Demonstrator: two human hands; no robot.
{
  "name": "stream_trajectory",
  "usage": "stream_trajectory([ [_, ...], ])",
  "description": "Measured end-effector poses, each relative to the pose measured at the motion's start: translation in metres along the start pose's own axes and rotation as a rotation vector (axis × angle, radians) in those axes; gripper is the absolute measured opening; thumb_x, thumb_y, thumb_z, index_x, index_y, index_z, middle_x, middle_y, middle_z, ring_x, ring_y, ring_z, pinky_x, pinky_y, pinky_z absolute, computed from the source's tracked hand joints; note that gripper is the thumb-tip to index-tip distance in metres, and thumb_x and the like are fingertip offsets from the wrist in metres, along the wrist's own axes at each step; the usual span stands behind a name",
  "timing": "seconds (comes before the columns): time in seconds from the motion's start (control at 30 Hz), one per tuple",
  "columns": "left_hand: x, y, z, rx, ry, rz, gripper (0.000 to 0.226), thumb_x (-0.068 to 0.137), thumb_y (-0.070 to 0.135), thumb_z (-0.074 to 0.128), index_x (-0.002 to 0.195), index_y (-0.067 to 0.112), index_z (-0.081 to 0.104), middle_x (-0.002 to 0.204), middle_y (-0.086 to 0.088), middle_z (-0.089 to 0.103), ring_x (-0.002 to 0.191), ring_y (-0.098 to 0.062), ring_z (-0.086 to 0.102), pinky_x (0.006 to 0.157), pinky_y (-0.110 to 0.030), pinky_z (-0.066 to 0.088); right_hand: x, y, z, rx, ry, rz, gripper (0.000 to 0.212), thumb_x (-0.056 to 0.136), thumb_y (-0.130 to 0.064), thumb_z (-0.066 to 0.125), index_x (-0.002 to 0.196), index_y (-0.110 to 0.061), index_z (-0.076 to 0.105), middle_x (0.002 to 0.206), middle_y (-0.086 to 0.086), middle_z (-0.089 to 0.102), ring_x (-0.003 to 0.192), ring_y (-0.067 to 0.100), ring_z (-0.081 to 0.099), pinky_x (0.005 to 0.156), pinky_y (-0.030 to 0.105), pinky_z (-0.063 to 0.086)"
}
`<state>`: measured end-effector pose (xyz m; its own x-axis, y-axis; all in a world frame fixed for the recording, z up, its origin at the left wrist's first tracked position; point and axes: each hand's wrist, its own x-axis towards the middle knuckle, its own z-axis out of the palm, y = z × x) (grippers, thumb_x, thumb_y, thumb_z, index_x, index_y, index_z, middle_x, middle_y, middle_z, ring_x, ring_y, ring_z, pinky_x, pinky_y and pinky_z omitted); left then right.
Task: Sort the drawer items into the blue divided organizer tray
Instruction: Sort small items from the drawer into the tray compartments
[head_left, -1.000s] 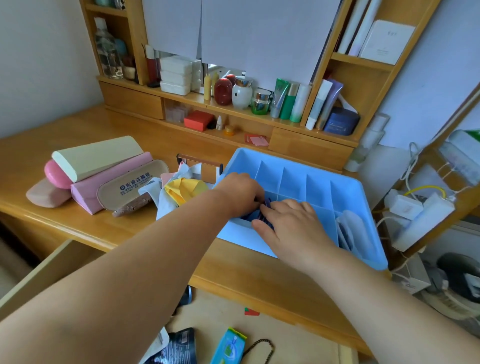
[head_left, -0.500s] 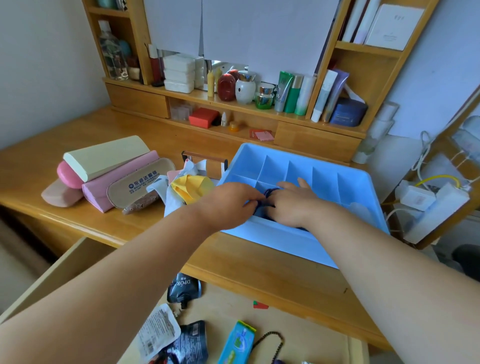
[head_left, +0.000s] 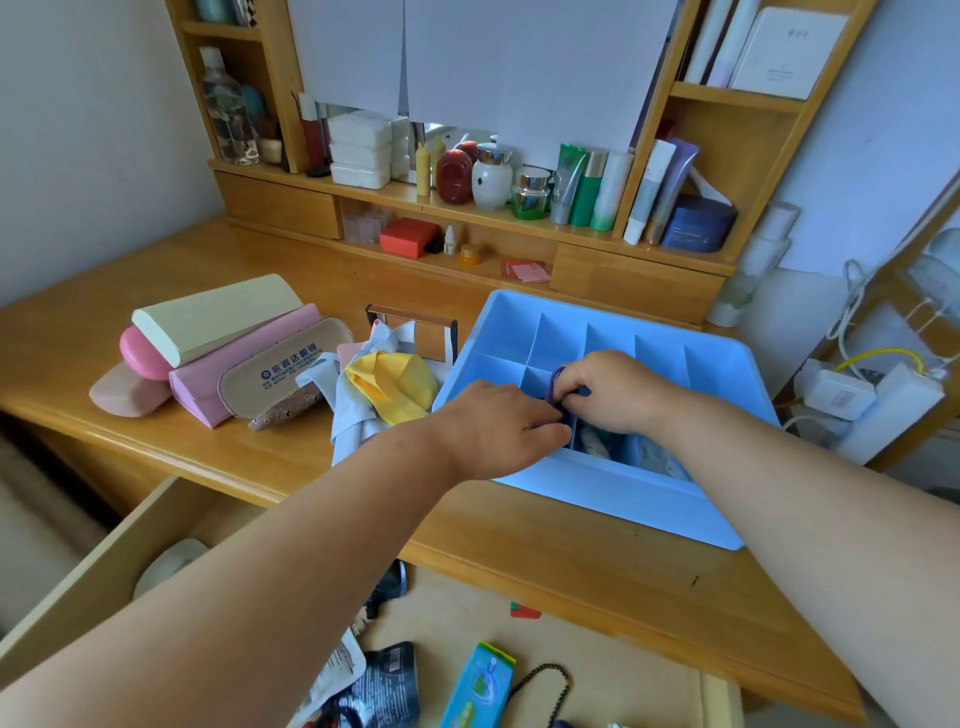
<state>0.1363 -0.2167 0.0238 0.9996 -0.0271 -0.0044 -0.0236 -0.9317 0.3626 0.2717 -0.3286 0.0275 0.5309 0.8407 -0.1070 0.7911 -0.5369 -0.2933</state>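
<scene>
Soft, even daylight fills the view, bright on the white wall (head_left: 93, 130) at left and washing the right edge pale, with a mild sheen on the wooden desk (head_left: 291, 249) and only faint shadows under the forearms. The wide lens is bending things: the shelf unit (head_left: 717, 104) leans outward, the desk's front edge curves, and both forearms balloon toward the lower corners. Centre detail is fairly crisp, while the open drawer (head_left: 130, 551) and its contents at the bottom edge look softer, slightly smeared.
</scene>
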Motion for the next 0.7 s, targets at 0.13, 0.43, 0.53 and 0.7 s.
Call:
stream_trajectory([
  [0.13,0.004,0.003,0.003,0.198,0.003,0.008,0.036,0.103,0.033,0.025,0.094,0.018,0.056,0.068,0.0,0.044,0.087,-0.023,0.044,0.075,-0.033,0.031,-0.011,0.001,-0.002,0.036,0.246,-0.08,0.025,0.087,-0.01,0.054,0.095,-0.025,0.072,0.089,-0.007,0.071,0.109,0.011,0.057,0.116,0.033,0.008],
  [0.43,0.011,0.003,0.017,0.271,0.104,-0.017,0.056,0.1,0.045,0.024,0.075,0.011,0.059,0.071,0.001,0.037,0.086,-0.017,0.032,0.09,-0.032,0.029,-0.01,0.0,0.002,0.03,0.359,-0.022,0.02,0.087,-0.014,0.065,0.104,-0.016,0.074,0.095,0.005,0.057,0.09,0.025,0.058,0.078,0.029,0.043],
  [0.53,0.006,0.001,0.017,0.098,0.187,-0.018,0.047,0.099,0.041,0.036,0.067,0.012,0.055,0.078,0.001,0.036,0.077,-0.016,0.036,0.07,-0.028,0.029,-0.002,-0.006,0.006,-0.112,0.302,-0.052,0.021,0.09,-0.013,0.058,0.105,-0.015,0.072,0.101,0.005,0.059,0.095,0.027,0.057,0.078,0.031,0.044],
  [0.7,-0.009,-0.008,0.019,-0.051,0.383,0.065,0.019,0.092,0.029,0.055,0.09,0.012,0.062,0.091,-0.001,0.055,0.077,-0.02,0.054,0.069,-0.034,0.044,-0.003,-0.023,0.016,-0.252,0.14,-0.047,0.023,0.084,-0.018,0.054,0.063,-0.026,0.061,0.073,0.005,0.057,0.076,0.027,0.055,0.058,0.031,0.038],
])
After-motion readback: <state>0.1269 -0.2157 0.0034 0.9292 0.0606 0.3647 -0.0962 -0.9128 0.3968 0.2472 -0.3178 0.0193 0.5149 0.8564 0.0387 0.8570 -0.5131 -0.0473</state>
